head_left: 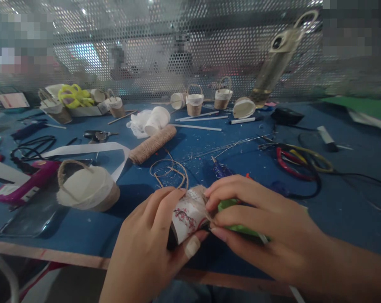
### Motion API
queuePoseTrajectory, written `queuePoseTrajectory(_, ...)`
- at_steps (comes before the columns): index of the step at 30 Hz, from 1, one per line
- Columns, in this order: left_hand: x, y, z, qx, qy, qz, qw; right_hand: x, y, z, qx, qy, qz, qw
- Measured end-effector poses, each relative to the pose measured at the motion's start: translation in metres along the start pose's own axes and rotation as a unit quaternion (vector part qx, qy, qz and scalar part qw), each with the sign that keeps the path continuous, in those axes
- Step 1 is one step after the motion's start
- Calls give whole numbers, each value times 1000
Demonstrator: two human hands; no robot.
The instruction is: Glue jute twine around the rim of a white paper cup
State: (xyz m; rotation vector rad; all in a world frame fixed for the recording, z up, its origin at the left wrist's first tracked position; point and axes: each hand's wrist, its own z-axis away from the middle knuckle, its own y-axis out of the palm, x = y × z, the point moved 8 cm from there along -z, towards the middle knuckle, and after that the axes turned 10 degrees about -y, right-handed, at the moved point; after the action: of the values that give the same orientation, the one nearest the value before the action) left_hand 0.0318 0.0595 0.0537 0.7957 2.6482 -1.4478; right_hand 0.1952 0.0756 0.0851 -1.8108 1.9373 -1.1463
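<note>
Near the table's front edge, my left hand [149, 240] is wrapped around a small paper cup [186, 221] printed with pink blossom branches. The cup lies on its side, and its far end looks covered with twine and a pale lacy strip. My right hand [269, 231] is closed at that end, thumb and fingertips pinching a strand of twine [210, 214] against the cup. Under the right hand shows something bright green [231, 206], mostly hidden. A loose twine loop [184, 168] lies just behind the cup, beside a twine spool [154, 145].
A small handled basket [96, 189] stands left, by a magenta device [29, 185] and white ribbon [86, 148]. Behind my right hand are a blue tool [221, 169] and red-and-yellow-handled pliers [288, 164]. Several small baskets and a tall bottle [272, 67] line the perforated metal screen [152, 63].
</note>
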Motion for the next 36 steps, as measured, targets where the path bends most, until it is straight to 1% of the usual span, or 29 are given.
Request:
queuePoseTrajectory(5,0,0,0,0,0,-1,1000,2,-3,0,-6,-20,7,1000)
queuePoseTrajectory(7,0,-1,-1,-3,0,0,1000,3,-3,0,0,-26,10,1000)
queuePoseTrajectory(8,0,-1,-1,-4,0,1,1000,3,-4,0,-1,-22,12,1000)
queuePoseTrajectory(10,0,-1,-1,-3,0,-3,1000,0,-11,0,-24,-5,25,999)
queuePoseTrajectory(13,1,-1,-1,-3,-1,-10,1000,-3,-24,1,-59,23,72,995)
queuePoseTrajectory(17,0,-1,-2,-7,2,-14,1000,-11,-38,6,-59,60,124,989)
queuePoseTrajectory(19,-1,-1,-2,-7,4,-14,1000,-17,-43,13,-42,74,138,987)
queuePoseTrajectory(22,0,-2,-2,-9,4,-11,1000,-30,-48,28,10,81,147,986)
queuePoseTrajectory(23,0,-2,-2,-10,3,-12,1000,-34,-52,33,18,83,158,984)
queuePoseTrajectory(26,-1,-2,-2,-9,3,-17,1000,-44,-56,50,61,67,213,973)
queuePoseTrajectory(29,-1,-2,-3,-10,4,-20,1000,-51,-48,62,117,36,258,959)
queuePoseTrajectory(31,-1,-3,-3,-15,7,-25,1000,-55,-42,66,134,27,273,952)
queuePoseTrajectory(36,-1,-3,-2,-22,18,-28,999,-60,-31,57,179,33,274,944)
